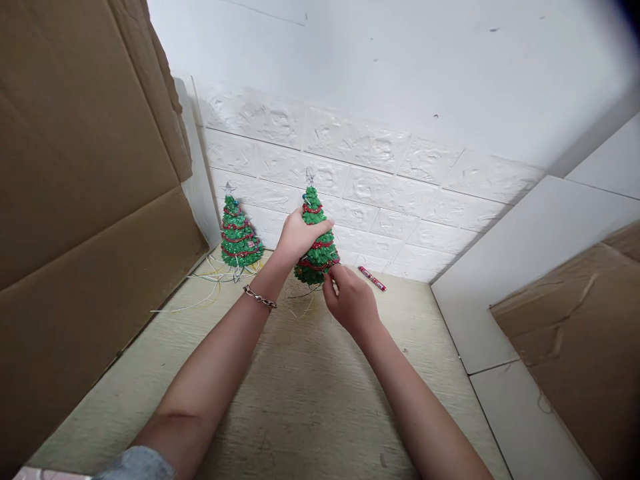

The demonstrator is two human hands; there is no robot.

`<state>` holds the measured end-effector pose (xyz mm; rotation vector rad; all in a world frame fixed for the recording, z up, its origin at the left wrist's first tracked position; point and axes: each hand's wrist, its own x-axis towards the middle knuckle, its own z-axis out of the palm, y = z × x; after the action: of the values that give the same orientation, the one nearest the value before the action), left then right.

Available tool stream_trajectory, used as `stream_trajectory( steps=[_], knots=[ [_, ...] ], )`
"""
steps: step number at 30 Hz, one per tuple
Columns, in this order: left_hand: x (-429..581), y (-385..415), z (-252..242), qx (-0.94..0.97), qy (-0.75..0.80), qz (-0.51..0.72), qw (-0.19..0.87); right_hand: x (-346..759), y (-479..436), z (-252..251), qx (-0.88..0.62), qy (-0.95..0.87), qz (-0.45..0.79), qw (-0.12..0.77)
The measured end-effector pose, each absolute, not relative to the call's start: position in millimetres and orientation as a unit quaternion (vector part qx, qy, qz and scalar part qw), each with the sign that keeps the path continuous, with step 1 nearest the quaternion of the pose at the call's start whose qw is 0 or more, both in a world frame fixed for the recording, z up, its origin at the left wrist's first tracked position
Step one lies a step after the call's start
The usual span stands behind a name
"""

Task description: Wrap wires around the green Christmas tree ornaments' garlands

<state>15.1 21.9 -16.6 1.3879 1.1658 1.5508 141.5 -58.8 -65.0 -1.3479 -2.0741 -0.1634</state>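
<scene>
A small green beaded tree (321,255) with red garlands and a wire star on top stands upright near the back wall. My left hand (299,235) is wrapped round its upper middle, thumb across the front. Low on the tree's right side, my right hand (351,297) is closed in a pinch at the edge of the lowest garland; whatever lies between its fingertips is too small to name. Thin wires spread out under the tree's base. To the left stands a second, similar tree (241,235), which neither hand touches.
Loose white and yellow wires (215,279) lie around the left tree's base. A small red patterned stick or packet (372,278) rests by the white brick-patterned wall (390,193). Cardboard (75,267) rises on the left, and more cardboard (580,333) leans against white panels on the right.
</scene>
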Motion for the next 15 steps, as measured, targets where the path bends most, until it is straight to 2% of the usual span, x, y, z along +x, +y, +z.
stream_trajectory(
  steps=[8, 15],
  knots=[
    [17.3, 19.7, -16.4, 0.557, 0.481, 0.593, 0.327, 143.1, -56.1, -62.1, -0.506, -0.779, 0.002, 0.369],
    [18.9, 17.1, -15.0, 0.581, 0.494, 0.579, 0.289, 140.0, -56.9, -64.5, -0.53, -0.777, -0.064, 0.334]
  ],
)
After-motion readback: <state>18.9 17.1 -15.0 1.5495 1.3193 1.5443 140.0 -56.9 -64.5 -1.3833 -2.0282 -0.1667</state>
